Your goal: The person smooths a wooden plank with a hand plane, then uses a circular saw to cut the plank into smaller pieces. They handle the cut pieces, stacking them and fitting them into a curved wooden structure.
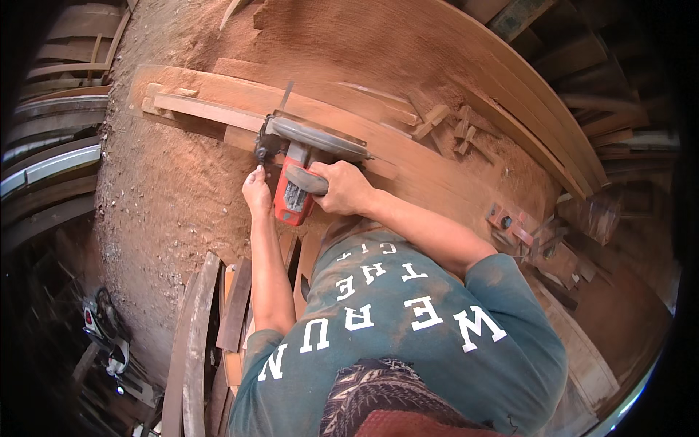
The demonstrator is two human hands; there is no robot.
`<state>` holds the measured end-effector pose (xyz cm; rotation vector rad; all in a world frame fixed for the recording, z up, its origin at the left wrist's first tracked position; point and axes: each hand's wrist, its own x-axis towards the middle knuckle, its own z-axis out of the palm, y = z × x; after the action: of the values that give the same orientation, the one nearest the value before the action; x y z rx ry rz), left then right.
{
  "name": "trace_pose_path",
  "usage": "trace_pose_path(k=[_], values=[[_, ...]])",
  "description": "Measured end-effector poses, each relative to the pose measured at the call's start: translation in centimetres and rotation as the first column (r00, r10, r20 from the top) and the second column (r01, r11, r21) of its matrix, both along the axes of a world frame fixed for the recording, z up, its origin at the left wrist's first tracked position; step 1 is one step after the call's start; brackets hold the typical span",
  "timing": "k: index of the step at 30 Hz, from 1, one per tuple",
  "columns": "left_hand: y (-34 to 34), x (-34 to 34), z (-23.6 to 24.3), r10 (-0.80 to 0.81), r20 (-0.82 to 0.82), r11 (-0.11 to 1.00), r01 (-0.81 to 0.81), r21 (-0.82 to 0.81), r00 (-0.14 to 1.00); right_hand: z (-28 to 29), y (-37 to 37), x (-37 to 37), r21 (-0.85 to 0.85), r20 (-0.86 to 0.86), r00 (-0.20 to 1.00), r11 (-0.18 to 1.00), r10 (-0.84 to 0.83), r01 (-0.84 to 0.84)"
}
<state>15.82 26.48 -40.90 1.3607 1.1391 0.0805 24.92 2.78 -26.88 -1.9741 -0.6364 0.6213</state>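
A red and black circular saw with a grey blade guard sits across the work, tilted slightly. My right hand is wrapped round its rear handle. My left hand is closed at the saw's front left, fingertips pinching the black fitting by its base. Ahead of the saw lies a narrow, pale wooden strip, whose right end meets the saw's base. Beneath is a wide board dusted with sawdust. The blade's cutting edge is hidden behind the guard and base.
Reddish sawdust covers the ground. Offcuts lie in a pile to the right, with long planks beyond. A red tool rests at far right. Several boards lean at lower left, near a parked motorbike.
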Motion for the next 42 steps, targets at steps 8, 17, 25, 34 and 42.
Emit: trace_pose_path(k=[8,17,25,34,42], values=[[1.8,0.2,-0.7,-0.021,0.019,0.999,0.022,-0.043,1.0,0.1,1.6,0.6,-0.03,-0.03,1.0,1.0,-0.003,0.002],[3.4,0.6,-1.8,-0.092,0.008,0.995,0.091,0.042,0.996,-0.6,3.1,1.0,0.01,-0.027,1.0,1.0,0.0,0.0],[3.9,1.5,-2.3,-0.028,0.01,0.998,0.028,0.051,1.0,-0.4,4.5,1.9,0.02,-0.045,0.999,1.0,0.01,-0.009],[4.6,2.3,-2.8,0.034,0.022,0.998,-0.035,0.05,0.999,-1.0,5.6,2.3,0.029,-0.046,0.999,1.0,0.002,-0.001],[6.1,3.1,-3.3,0.002,-0.013,0.998,-0.001,0.066,1.0,-1.8,6.6,3.3,0.034,-0.046,0.999,0.999,0.002,0.0]])
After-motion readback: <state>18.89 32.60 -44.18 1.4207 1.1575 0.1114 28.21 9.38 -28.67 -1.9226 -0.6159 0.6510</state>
